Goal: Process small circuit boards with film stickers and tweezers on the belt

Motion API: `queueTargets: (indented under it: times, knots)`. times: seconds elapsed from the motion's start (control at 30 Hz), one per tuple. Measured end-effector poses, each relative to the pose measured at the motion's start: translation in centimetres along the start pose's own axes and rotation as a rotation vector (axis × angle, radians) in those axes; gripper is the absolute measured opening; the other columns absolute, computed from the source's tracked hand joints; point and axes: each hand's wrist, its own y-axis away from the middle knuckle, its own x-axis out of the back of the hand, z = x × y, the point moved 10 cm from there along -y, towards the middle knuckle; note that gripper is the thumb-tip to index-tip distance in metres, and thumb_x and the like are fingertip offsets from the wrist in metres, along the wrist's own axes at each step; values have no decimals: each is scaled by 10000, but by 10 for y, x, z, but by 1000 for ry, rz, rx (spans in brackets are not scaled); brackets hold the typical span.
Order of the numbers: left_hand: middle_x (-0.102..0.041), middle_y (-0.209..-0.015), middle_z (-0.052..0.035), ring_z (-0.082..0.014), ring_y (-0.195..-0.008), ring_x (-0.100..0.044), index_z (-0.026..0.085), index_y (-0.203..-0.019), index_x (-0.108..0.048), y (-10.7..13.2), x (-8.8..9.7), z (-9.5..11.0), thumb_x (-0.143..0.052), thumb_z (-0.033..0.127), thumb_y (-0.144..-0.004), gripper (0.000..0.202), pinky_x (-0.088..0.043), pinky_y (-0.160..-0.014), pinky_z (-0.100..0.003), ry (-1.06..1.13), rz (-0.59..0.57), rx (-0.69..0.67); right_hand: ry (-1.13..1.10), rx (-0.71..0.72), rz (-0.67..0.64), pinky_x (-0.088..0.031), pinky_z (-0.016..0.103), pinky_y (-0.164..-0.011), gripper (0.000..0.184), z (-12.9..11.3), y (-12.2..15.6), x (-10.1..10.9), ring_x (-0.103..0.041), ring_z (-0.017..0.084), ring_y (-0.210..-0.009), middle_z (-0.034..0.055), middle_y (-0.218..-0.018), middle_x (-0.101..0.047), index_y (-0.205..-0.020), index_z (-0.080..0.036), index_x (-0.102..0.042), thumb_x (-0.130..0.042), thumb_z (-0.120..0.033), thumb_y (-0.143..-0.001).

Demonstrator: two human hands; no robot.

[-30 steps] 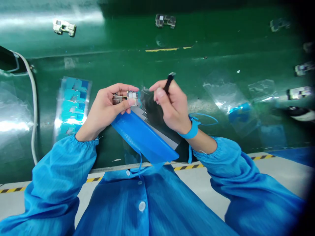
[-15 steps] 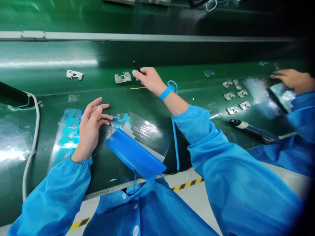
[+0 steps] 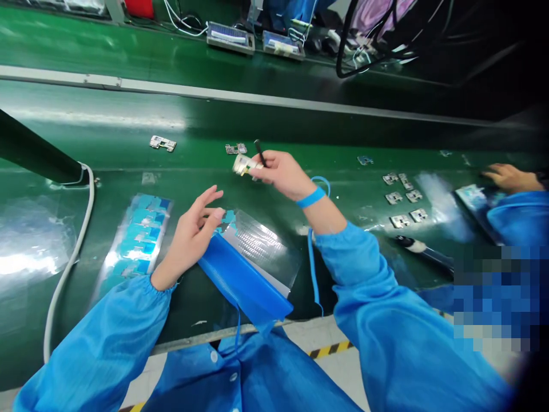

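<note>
My right hand [image 3: 281,176] pinches a small metal-shielded circuit board [image 3: 244,165] at its fingertips, together with a slim black pen-like tool [image 3: 259,153]. My left hand [image 3: 189,232] is open and holds nothing. Its fingertips hover just above a clear plastic sheet [image 3: 257,246] and a blue mesh pouch [image 3: 242,280], which lie on the green belt [image 3: 201,123]. Whether they touch the sheet, I cannot tell. A strip of blue-and-clear film pieces [image 3: 137,243] lies to the left of that hand.
Two circuit boards [image 3: 163,143] lie on the belt ahead. Several more [image 3: 401,206] sit at right, near a co-worker's hand [image 3: 510,177]. A white cable [image 3: 68,274] runs along the left. A blue wrist strap [image 3: 311,197] circles my right wrist.
The view has tilted up and shifted. The circuit board has left my left hand, which is now open. My right hand now holds a board beside the black tool.
</note>
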Motion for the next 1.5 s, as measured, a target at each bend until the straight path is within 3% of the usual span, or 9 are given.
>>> queueTargets:
  times: [0.1, 0.17, 0.23, 0.3, 0.4, 0.5, 0.63, 1.1, 1.5]
  knots:
    - [-488, -1788, -102, -282, -1631, -519, 297, -1731, -475, 6, -23, 4, -643, 522, -1130, 663, -506, -1294, -410, 123, -93, -57, -156, 25, -272, -555, 318, -813, 533, -12, 56, -84, -650, 171, -845, 16, -910, -723, -947, -177, -699, -1001, -565, -743]
    - [-541, -1749, -106, -291, -1650, -495, 259, -1647, -589, 7, -24, 2, -585, 540, -1155, 566, -436, -1362, -444, 218, -40, -46, -61, 60, -286, -518, 313, -766, 480, -14, 81, -105, -607, 161, -803, 6, -882, -690, -971, -178, -712, -924, -591, -846]
    - [-617, -1679, -121, -267, -1550, -609, 218, -1569, -637, 7, -14, -4, -575, 536, -1162, 520, -516, -1295, -423, 270, 67, -11, 148, 125, -124, -488, 331, -766, 368, -17, 95, -93, -587, 169, -808, 18, -885, -666, -994, -174, -746, -782, -540, -999]
    - [-765, -1468, -141, -214, -1277, -776, 183, -1522, -594, 5, -5, -9, -613, 519, -1149, 502, -638, -1102, -363, 250, 112, 31, 338, 197, 94, -494, 371, -852, 333, -23, 107, -63, -608, 201, -912, 52, -953, -662, -999, -178, -802, -676, -475, -1082]
    - [-857, -1040, -90, -163, -819, -806, 177, -1320, -534, 2, -6, -15, -652, 491, -1125, 388, -670, -791, -293, 127, 5, 110, 421, 213, 284, -501, 409, -909, 381, -18, 124, -26, -599, 222, -935, 51, -890, -620, -970, -212, -869, -677, -520, -1086]
    - [-850, -1052, -116, -160, -704, -789, 179, -1126, -580, 5, -20, -21, -696, 482, -1081, 327, -651, -639, -269, 28, -187, 193, 176, 33, 269, -535, 362, -744, 515, 18, 133, -16, -608, 178, -735, 22, -741, -627, -954, -198, -853, -690, -679, -1045]
    - [-850, -1053, -120, -153, -603, -749, 165, -1110, -679, 9, -24, -24, -690, 399, -1054, 241, -590, -498, -250, -136, -242, 250, -161, -156, 138, -614, 325, -650, 564, 56, 138, -43, -703, 172, -667, 31, -768, -745, -1007, -193, -774, -876, -730, -866]
    - [-805, -918, -75, -156, -621, -743, 159, -1102, -699, 4, -21, -28, -680, 374, -1036, 227, -581, -511, -235, -121, -242, 322, -140, -118, 171, -577, 245, -482, 533, 57, 119, -64, -714, 138, -576, 18, -755, -740, -1012, -192, -692, -814, -707, -945]
    - [-835, -1081, -124, -167, -654, -774, 186, -1090, -644, 7, -21, -35, -651, 484, -1054, 300, -639, -570, -261, -163, -269, 344, -128, -134, 129, -596, 271, -515, 451, 62, 118, -68, -716, 159, -577, 16, -739, -743, -996, -219, -720, -819, -658, -958]
